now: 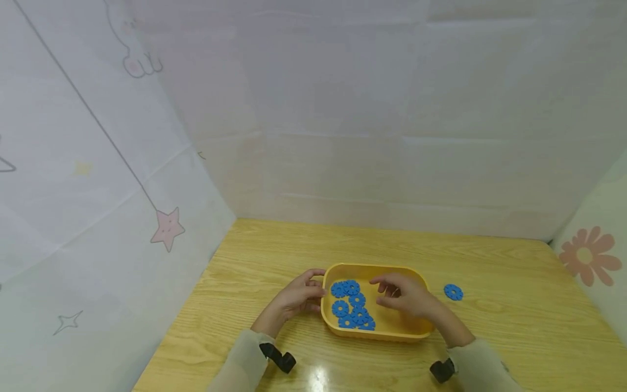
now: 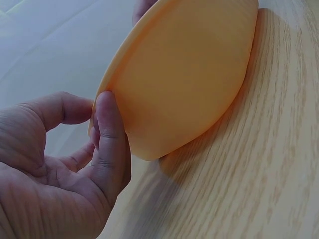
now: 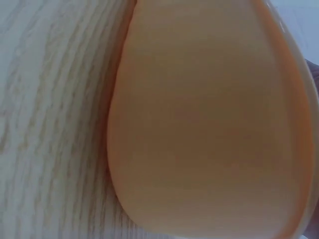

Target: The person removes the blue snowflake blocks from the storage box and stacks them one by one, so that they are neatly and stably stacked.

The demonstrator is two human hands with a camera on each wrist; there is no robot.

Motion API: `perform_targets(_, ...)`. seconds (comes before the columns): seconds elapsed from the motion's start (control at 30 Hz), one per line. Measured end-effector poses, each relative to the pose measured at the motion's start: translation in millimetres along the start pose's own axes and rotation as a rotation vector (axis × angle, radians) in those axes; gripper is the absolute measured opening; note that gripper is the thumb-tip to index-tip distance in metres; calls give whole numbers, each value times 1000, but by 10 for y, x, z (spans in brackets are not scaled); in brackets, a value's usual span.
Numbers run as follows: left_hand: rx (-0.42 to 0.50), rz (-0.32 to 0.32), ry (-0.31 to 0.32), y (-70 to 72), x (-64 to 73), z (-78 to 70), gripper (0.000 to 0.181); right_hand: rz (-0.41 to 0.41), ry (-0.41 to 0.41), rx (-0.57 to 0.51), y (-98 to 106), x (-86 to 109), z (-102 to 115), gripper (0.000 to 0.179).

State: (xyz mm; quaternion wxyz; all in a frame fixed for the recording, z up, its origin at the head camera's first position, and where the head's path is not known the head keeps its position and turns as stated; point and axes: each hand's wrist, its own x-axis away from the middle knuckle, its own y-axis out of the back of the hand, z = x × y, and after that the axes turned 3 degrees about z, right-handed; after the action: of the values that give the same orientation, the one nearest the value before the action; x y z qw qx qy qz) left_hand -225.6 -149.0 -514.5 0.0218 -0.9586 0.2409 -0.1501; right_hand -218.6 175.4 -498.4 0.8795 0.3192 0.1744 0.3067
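A yellow plastic tray [image 1: 392,336] with rounded corners rests on the wooden table. My left hand [image 1: 299,295] is at its left end, with thumb and fingers gripping the rim; the left wrist view shows a fingertip against the outer wall of the tray [image 2: 184,79]. Several blue notched plastic discs [image 1: 340,308] lie in the left half of the tray, some overlapping. Over the right half hovers my right hand [image 1: 404,294], fingers loosely bent, nothing visible between them. The right wrist view holds mostly the tray's outer wall [image 3: 199,124], and the right fingers are hidden behind it.
One more blue disc [image 1: 453,292] lies on the table [image 1: 514,305] right of the tray. A white wall covering [image 1: 343,163] rises behind the table's back edge, with printed panels at left and right.
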Motion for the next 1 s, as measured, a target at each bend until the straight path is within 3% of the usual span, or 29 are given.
perform_targets(0.83, -5, -12, 7, -8, -2, 7, 57, 250, -46, -128, -220, -100, 46, 44)
perform_targets(1.0, -11, -14, 6, -8, -1, 10, 57, 271, -75, -111, -228, -91, 41, 44)
